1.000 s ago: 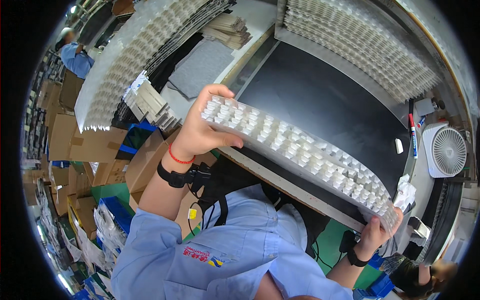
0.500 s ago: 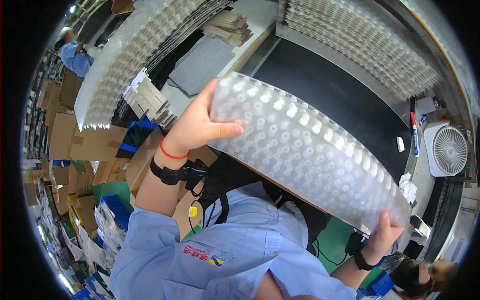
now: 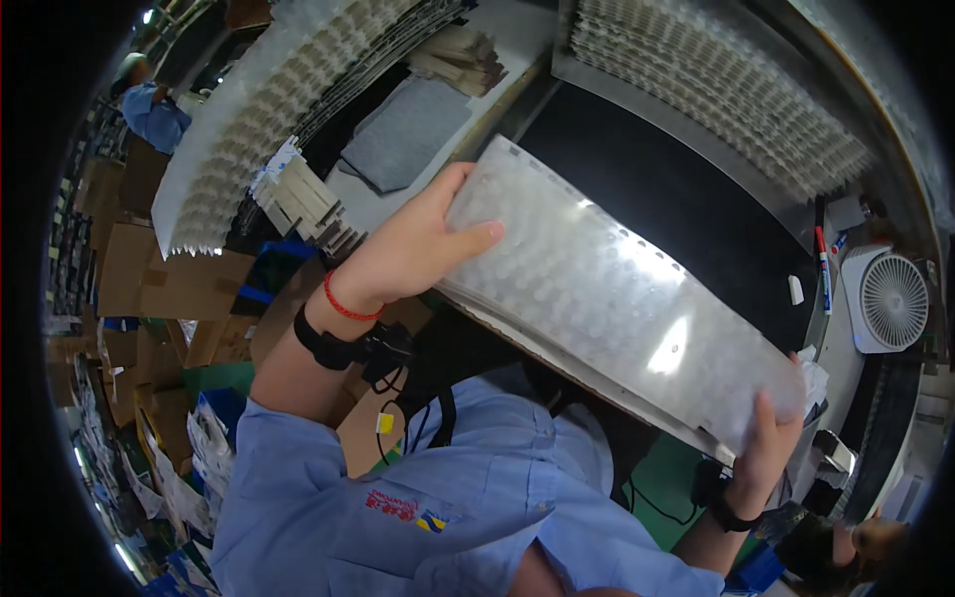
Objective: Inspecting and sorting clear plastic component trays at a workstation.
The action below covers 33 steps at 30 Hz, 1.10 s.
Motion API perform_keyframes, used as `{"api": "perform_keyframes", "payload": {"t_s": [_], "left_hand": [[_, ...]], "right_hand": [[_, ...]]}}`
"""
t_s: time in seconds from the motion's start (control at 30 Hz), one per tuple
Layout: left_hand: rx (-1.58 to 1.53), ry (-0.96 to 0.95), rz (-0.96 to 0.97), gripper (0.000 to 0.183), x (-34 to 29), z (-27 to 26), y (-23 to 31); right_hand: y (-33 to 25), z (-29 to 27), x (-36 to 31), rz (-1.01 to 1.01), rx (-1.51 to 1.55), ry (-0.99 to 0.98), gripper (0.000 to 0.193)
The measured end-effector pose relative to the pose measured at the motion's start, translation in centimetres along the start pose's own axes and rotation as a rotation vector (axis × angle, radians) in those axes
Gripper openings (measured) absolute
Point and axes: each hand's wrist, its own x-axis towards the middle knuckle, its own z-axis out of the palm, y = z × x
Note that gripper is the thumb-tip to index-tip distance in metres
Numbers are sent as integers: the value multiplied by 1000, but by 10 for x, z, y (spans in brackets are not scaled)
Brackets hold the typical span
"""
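Observation:
A long, translucent plastic blister tray [image 3: 607, 308] with rows of round bumps is held in front of my body, slanting down from upper left to lower right. My left hand [image 3: 423, 239] grips its upper left end, thumb on the face and fingers behind the edge. At the lower right end my right hand [image 3: 768, 438] is closed on it, thumb also on the face. Bright glare lies across the surface and blurs the bumps. Whether it is one tray or several nested together I cannot tell.
Behind lies a black work surface [image 3: 657, 159] with stacked clear trays [image 3: 716, 90] along its far side. More stacked trays [image 3: 269, 119] and grey cloths [image 3: 403, 134] are on the left. A white fan [image 3: 891, 298] and markers [image 3: 825, 264] stand right. Cardboard boxes [image 3: 189, 289] sit lower left.
The tray has tilted, so its face catches glare and the bumps show less clearly. My left hand has shifted slightly right, and my right hand a little upward. Both keep their grip.

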Motion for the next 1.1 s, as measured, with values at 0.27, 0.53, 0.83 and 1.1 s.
{"api": "perform_keyframes", "payload": {"t_s": [0.27, 0.53, 0.83, 1.1], "left_hand": [[-173, 23, 356, 66, -14, -3, -30], [-35, 6, 756, 63, -12, 4, -44], [-79, -60, 475, 63, -14, -1, -38], [69, 83, 377, 43, -50, -9, -16]], "right_hand": [[28, -5, -21, -329, 87, 171, 73], [60, -13, -40, -447, 161, 223, 84], [49, -8, -31, -393, -64, 164, 74], [2, -67, -7, -265, -338, 44, 48]]}}
